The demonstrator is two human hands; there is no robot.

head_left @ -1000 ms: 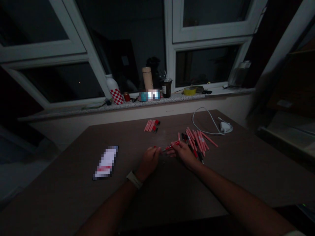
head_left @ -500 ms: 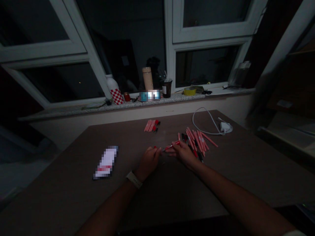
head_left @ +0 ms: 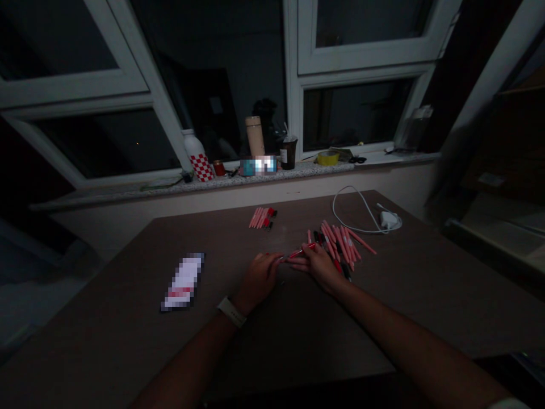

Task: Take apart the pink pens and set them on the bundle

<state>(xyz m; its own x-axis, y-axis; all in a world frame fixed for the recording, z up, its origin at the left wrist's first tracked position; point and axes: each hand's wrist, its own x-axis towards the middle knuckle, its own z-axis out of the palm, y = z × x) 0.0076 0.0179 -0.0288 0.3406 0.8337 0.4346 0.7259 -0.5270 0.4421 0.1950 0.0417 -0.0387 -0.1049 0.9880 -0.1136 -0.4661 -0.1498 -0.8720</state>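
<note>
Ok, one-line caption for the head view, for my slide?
Right hand holds a pink pen by the left hand, next to a loose pile of pink pens on a dark table.

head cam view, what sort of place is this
Probably a room in a home: a white-framed window, a stone sill holding a roll of yellow tape, and a white charger with its cable on a brown table.
</note>
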